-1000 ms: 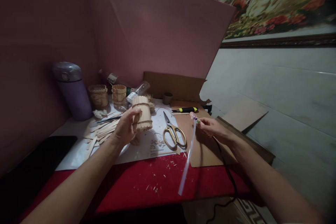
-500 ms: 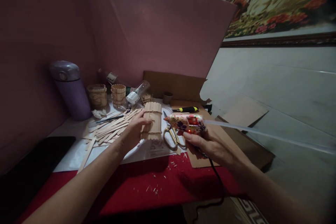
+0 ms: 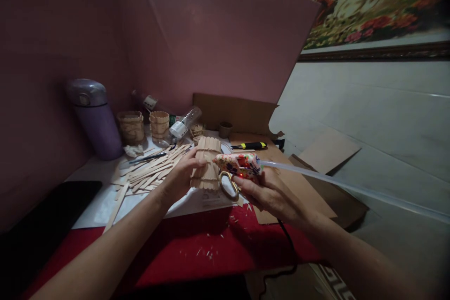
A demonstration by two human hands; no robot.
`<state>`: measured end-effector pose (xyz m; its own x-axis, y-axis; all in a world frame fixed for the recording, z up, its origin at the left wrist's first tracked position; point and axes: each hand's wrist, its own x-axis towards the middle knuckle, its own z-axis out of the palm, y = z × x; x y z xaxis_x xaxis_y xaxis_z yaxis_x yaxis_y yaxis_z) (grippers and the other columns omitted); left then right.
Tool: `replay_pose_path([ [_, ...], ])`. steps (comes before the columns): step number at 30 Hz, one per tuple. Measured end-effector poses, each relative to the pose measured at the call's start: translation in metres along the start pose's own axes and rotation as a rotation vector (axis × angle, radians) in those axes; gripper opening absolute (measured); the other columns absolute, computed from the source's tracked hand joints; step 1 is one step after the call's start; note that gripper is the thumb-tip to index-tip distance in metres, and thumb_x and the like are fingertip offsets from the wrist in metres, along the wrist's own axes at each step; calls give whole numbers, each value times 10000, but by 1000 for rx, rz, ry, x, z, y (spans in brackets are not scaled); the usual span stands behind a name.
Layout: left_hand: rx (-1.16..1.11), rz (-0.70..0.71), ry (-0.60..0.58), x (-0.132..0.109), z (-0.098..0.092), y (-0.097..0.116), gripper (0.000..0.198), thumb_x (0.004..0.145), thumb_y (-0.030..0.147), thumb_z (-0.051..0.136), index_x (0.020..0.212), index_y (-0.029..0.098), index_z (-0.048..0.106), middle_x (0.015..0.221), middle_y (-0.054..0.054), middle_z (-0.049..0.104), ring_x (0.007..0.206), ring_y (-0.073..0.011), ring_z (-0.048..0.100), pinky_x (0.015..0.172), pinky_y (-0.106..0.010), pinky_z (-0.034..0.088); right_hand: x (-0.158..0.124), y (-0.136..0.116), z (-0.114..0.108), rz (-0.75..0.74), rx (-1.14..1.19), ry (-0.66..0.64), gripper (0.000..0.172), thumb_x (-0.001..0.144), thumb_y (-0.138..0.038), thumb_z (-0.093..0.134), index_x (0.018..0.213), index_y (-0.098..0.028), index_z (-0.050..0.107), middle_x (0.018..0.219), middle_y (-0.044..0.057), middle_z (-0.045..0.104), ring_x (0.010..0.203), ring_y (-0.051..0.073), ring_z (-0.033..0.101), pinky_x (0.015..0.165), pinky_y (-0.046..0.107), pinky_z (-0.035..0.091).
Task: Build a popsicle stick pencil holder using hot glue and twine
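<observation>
My left hand (image 3: 184, 171) grips a small barrel-like cup of wooden craft sticks (image 3: 207, 178), tilted on its side, with a twine-like band near each end. In my right hand (image 3: 265, 190) is a flower-patterned hot glue gun (image 3: 241, 164) with a small red light lit. Its nozzle points left, at or very close to the cup's side; I cannot tell whether they touch. A long clear glue stick (image 3: 316, 174) trails from its back. Under the gun, scissors with gold handles (image 3: 228, 185) lie partly covered.
Loose craft sticks (image 3: 154, 171) are heaped on the left, by a purple bottle (image 3: 96, 122) and two finished-looking stick cups (image 3: 159, 126). A clear plastic bottle (image 3: 186, 122) lies behind. A yellow-black cutter (image 3: 253, 146) rests on cardboard (image 3: 291, 183). Wood scraps dot the red cloth (image 3: 197, 258).
My right hand has brought the glue gun left, so its nozzle is now at the cup. The cup has shifted slightly right and tilted a little.
</observation>
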<state>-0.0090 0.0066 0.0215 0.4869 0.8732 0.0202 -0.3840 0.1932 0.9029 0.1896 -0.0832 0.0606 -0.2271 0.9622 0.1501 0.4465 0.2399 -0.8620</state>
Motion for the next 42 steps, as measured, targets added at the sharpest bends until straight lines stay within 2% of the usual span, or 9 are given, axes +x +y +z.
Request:
replay_pose_path([
  [7,-5,10,11,-1,2,1,525,639,264,693,1153,196,604,978,-78,698,763,-236,670,558,-338,573,1,4,0,-4,29,-35,283,907,-469,560,832,-199,596,627,-27,455,564,121,373,517,255,349],
  [12,-16,28,-7,0,1,0,494,635,258,699,1120,204,623,907,-54,694,713,-220,666,554,-328,570,1,3,-1,-5,19,-23,283,895,-477,572,809,-208,590,652,-13,476,606,142,414,550,271,368],
  [19,10,20,-26,1,0,-1,526,679,267,673,1197,216,597,1112,-96,689,862,-271,690,583,-348,580,1,8,1,15,51,-45,286,932,-451,541,786,-208,508,689,-31,430,604,115,348,553,255,330],
  [23,-5,17,-29,2,-1,-1,522,670,265,680,1184,215,606,1052,-92,705,833,-267,696,586,-342,579,1,11,3,6,71,-21,284,929,-443,550,779,-210,487,658,-49,390,576,106,309,531,250,296],
  [33,9,17,-13,1,1,0,519,660,264,677,1170,209,599,1030,-81,699,816,-252,675,594,-348,577,1,5,0,-21,-6,-10,281,918,-456,546,791,-214,612,652,-2,515,629,156,456,573,278,403],
  [42,10,24,-3,1,1,-2,511,644,270,691,1144,201,609,1023,-85,694,818,-241,664,596,-325,568,2,2,1,-28,-22,0,266,911,-451,549,829,-213,635,643,-5,514,611,153,451,563,279,399],
])
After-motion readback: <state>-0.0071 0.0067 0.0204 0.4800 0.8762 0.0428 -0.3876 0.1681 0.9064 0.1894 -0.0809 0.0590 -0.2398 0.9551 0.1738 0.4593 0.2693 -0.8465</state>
